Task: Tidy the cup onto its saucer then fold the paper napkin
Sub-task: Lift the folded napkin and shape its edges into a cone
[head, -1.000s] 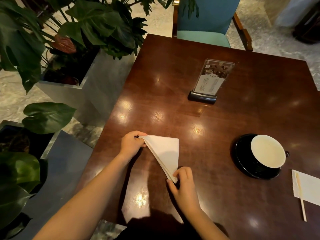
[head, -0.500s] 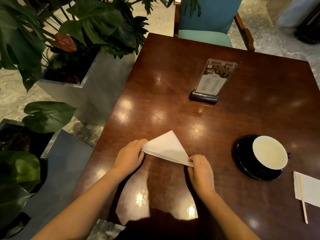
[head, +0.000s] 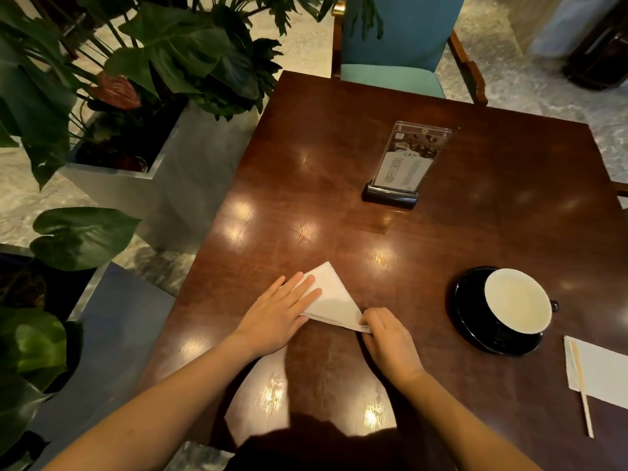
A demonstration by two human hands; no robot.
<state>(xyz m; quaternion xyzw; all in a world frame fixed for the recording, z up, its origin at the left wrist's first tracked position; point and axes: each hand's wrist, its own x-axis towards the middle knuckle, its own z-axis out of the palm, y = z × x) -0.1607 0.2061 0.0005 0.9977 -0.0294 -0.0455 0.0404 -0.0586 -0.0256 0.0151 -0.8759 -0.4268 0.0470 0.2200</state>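
A white paper napkin, folded into a triangle, lies flat on the dark wooden table near its front edge. My left hand rests flat on the napkin's left part, fingers spread and pressing down. My right hand pinches the napkin's right corner between thumb and fingers. To the right, a cup with a white inside stands upright on its black saucer, handle pointing right.
A clear menu stand stands mid-table. A second white napkin with a wooden stick lies at the right edge. Planters with large leaves flank the table's left side. A teal chair is at the far end.
My left hand went from pinching the napkin's left corner to lying flat on it. The napkin has been laid down onto the table; my right hand stays on its right corner.
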